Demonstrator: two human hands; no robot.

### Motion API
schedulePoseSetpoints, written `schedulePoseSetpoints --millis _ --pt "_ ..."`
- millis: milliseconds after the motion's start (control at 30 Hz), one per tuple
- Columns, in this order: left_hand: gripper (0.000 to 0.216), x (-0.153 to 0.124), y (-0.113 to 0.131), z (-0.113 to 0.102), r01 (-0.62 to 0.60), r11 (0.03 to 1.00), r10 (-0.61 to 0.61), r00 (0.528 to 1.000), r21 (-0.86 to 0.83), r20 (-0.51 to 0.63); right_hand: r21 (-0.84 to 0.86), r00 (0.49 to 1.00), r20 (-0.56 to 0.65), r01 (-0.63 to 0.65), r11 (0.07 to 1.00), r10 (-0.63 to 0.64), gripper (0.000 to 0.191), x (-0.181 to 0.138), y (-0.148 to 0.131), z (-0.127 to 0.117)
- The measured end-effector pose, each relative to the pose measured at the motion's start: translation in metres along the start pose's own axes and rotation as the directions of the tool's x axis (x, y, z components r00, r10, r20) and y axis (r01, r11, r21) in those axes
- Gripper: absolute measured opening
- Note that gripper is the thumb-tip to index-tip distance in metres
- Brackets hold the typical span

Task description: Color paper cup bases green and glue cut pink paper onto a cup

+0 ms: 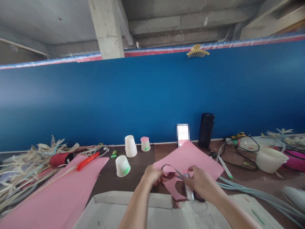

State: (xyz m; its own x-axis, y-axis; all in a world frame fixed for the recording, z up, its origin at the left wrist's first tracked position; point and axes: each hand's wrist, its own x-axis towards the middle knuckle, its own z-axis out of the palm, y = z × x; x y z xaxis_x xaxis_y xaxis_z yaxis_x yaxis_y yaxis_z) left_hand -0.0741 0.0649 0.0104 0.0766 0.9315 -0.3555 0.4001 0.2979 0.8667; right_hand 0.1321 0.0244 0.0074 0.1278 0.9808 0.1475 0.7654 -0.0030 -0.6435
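Observation:
Pink paper (183,157) lies on the brown table, with rounded openings cut along its near side. My left hand (153,176) pinches the left edge of this sheet, where a thin curved strip stands up. In my right hand (199,181) is a pair of scissors (178,174), its blades pointing left at the paper near the strip. Part of its handle shows dark below the hand. A clear glue stick (190,190) with a pinkish cap is beside the right hand's fingers; whether they touch it I cannot tell.
White paper cups (131,146) and a pink-topped cup (145,144) stand left of centre. More pink paper (59,184) bears a red-handled tool (87,161). A black cylinder (206,130), a marker (225,167), cables (257,194) and a bowl (271,159) are right. A cardboard box (128,211) is nearest.

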Motion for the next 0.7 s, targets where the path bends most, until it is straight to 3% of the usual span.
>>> schedulePoseSetpoints --millis 233,433,567,700 --pt "0.021 0.005 -0.002 0.003 0.014 0.998 -0.012 1.0 0.067 -0.018 0.374 0.992 0.125 -0.028 0.927 -0.02 0.03 0.002 -0.008 -0.007" --pt "0.025 0.009 -0.008 0.002 -0.02 0.992 0.022 1.0 0.122 -0.016 0.669 0.966 0.249 -0.223 0.71 0.069 0.033 0.005 -0.014 -0.003" --pt "0.023 0.01 -0.01 0.001 -0.034 0.992 0.036 0.999 0.124 -0.018 0.759 0.964 0.228 -0.262 0.597 0.133 0.034 0.003 -0.024 -0.01" --pt "0.017 0.012 -0.01 0.001 -0.047 0.995 0.049 0.998 0.084 -0.03 0.786 0.978 0.169 -0.206 0.582 0.119 0.031 0.003 -0.027 -0.012"
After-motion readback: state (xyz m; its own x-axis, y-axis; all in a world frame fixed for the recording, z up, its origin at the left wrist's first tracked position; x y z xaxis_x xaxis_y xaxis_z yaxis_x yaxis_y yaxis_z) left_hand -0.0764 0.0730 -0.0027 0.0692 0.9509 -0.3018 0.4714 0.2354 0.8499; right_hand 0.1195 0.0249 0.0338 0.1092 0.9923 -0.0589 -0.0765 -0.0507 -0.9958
